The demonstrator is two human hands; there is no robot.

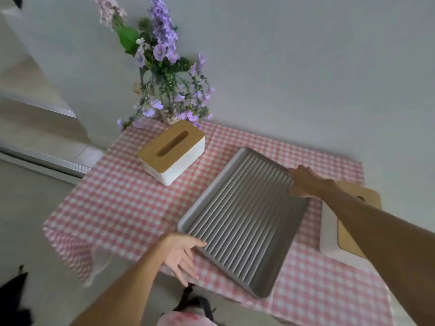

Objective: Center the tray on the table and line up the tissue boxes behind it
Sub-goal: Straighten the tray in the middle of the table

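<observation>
A grey ribbed tray (244, 208) lies at an angle on the table, which is covered with a pink checked cloth (113, 203). My right hand (303, 182) grips the tray's far right rim. My left hand (182, 254) is at the tray's near left corner, fingers spread, its thumb touching the rim. One white tissue box with a wooden lid (170, 151) stands behind and to the left of the tray. A second tissue box (329, 231) lies to the tray's right, partly hidden by my right forearm.
A vase of purple flowers (169, 90) stands at the table's back left corner against the white wall. The table's left edge drops to the floor. A dark object (14, 300) sits at the lower left.
</observation>
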